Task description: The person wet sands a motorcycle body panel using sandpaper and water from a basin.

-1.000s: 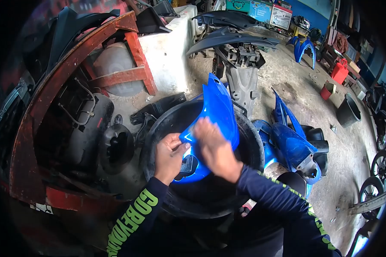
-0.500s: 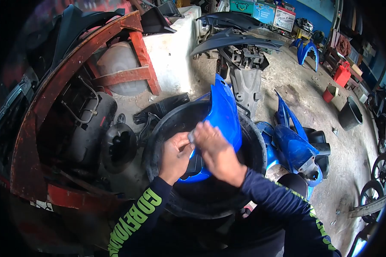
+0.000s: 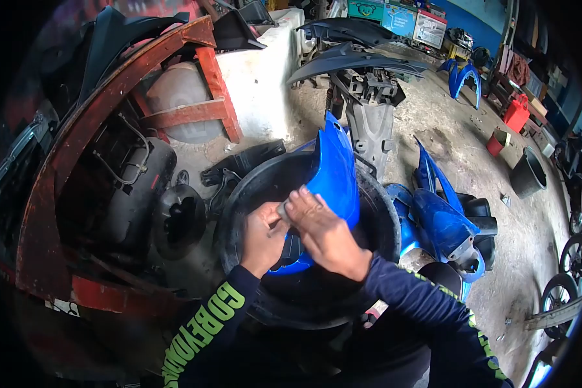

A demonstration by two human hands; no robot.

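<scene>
Right hand [image 3: 326,234], fingers pressed together, holds a small grey pad [image 3: 282,211] against the blue panel [image 3: 335,174] at frame centre. Left hand [image 3: 263,239] pinches the panel's left edge. Panel position: over the black tub [image 3: 386,223].

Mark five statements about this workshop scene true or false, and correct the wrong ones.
1. The right hand is over the blue panel. True.
2. The left hand hangs far away from that panel. False: it is at the panel's edge.
3. The panel is above a round black tub. True.
4. The red jerrycan stands inside the tub. False: it stands apart, toward the upper right of the view.
5. The left sleeve bears green lettering. True.
</scene>
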